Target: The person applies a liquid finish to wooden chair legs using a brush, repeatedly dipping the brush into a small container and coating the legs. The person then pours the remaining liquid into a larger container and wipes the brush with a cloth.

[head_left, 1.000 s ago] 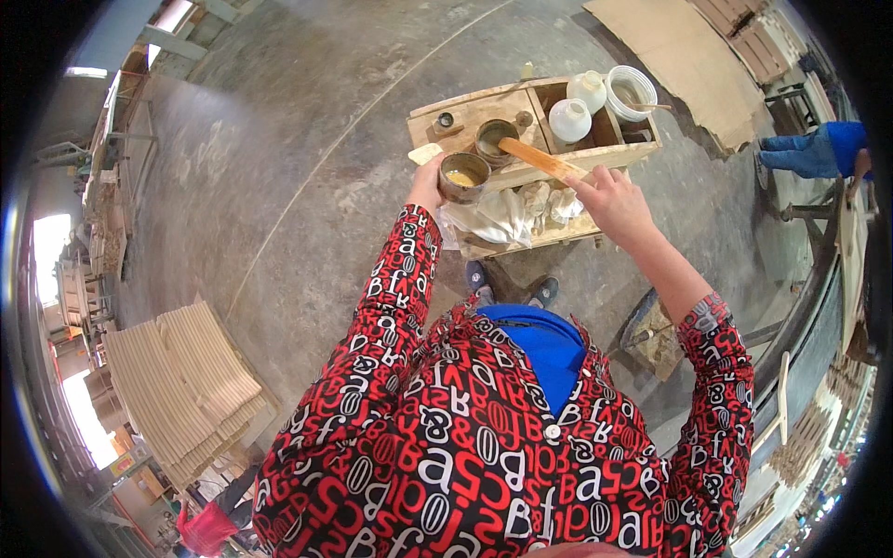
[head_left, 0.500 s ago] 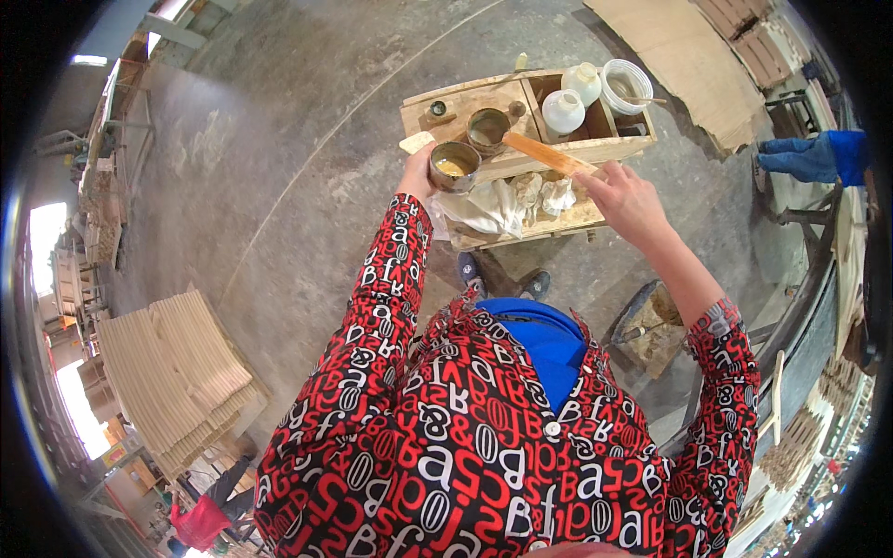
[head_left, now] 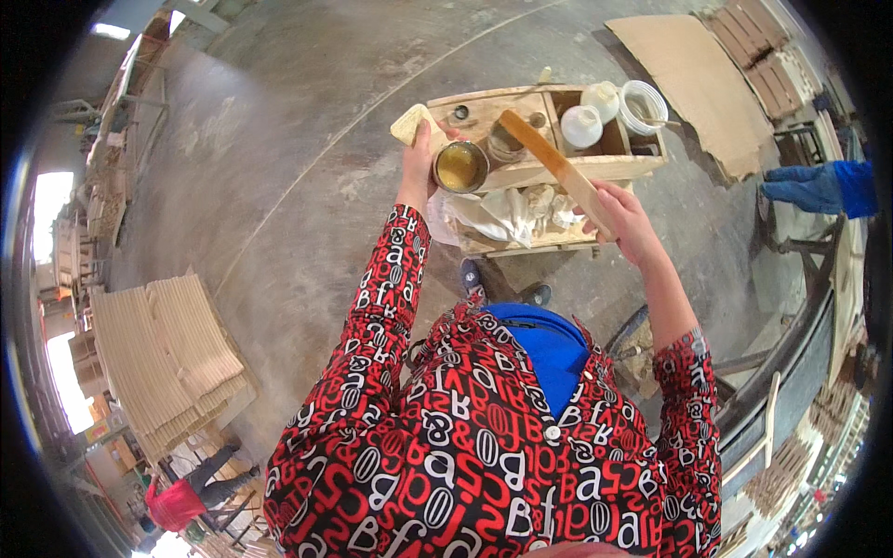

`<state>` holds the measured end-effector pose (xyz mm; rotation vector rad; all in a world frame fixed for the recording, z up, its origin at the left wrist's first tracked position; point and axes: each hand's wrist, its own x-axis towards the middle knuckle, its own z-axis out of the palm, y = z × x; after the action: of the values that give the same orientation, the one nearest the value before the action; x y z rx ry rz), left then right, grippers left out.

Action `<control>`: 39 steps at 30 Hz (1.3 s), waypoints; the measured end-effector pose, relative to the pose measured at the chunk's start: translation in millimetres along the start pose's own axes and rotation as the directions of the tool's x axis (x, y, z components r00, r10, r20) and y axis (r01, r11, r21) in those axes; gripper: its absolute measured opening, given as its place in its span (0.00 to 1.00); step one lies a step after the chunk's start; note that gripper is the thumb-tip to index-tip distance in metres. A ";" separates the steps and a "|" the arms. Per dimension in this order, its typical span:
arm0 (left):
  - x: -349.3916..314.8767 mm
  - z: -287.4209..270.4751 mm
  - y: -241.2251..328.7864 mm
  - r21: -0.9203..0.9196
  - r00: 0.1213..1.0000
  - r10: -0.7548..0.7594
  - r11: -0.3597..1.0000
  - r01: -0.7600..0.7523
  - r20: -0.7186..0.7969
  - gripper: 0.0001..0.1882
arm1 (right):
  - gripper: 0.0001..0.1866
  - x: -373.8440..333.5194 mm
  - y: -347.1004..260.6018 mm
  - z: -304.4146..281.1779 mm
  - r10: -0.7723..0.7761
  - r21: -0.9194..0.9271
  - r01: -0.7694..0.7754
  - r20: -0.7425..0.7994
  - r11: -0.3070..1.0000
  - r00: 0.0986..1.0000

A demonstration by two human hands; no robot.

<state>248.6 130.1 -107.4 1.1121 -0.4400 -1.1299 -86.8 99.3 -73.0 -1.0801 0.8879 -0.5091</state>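
My left hand (head_left: 419, 170) is closed round a small can (head_left: 462, 168) of yellowish-brown liquid, its mouth tipped toward me. A pale, flat, rounded-triangular piece (head_left: 409, 123) is pinched in the same hand, beside the can. In my right hand (head_left: 625, 219) I grip a long flat wooden stick (head_left: 558, 167). Its far half is stained orange-brown, and its tip is up off the can, over the wooden box (head_left: 595, 167). Partly behind the stick, a second can (head_left: 502, 147) stands on the box.
Two white bottles (head_left: 581, 126) and a white tub (head_left: 644, 104) with a stick in it sit in the box's right compartments. Crumpled white cloth (head_left: 502, 216) lies on its near shelf. Cardboard (head_left: 693, 84) lies far right; stacked boards (head_left: 172, 358) stand left. People (head_left: 177, 502) are at both sides.
The stick's tip has risen away from the second can, and my right hand has come lower and nearer me. The left hand's can has tilted, showing more liquid, and the pale piece has turned up.
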 end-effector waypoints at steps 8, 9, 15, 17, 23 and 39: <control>-2.6 20.4 60.3 0.412 0.982 0.136 0.893 -0.178 0.131 0.29 | 0.10 -25.9 -60.4 35.8 -0.607 -0.682 0.610 0.300 0.403 0.736; -1.2 20.3 57.4 0.434 0.988 0.121 0.888 -0.153 0.100 0.29 | 0.10 -21.4 -67.3 45.4 -0.648 -0.735 0.636 0.369 0.235 0.666; 0.8 61.0 34.7 0.191 0.988 0.150 0.970 -0.152 0.028 0.29 | 0.13 -22.7 -42.7 53.3 -0.630 -0.816 0.577 0.466 -0.035 0.621; 0.4 60.5 43.3 0.247 0.980 0.160 0.951 -0.185 0.116 0.29 | 0.12 -31.1 -41.2 48.8 -0.573 -0.805 0.593 0.495 -0.020 0.653; 0.0 82.9 48.5 0.237 0.946 0.234 0.928 -0.286 0.226 0.30 | 0.12 -22.8 -75.5 32.9 -0.659 -0.833 0.550 0.450 -0.065 0.603; -110.3 114.4 68.0 0.141 0.954 0.292 0.944 -0.298 0.060 0.28 | 0.12 -182.2 -98.1 72.1 -0.549 -0.905 0.416 0.305 0.087 0.779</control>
<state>148.5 172.6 26.9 1.1115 -0.7067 -0.8652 -125.0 232.3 96.8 -2.6271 0.9014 -0.5757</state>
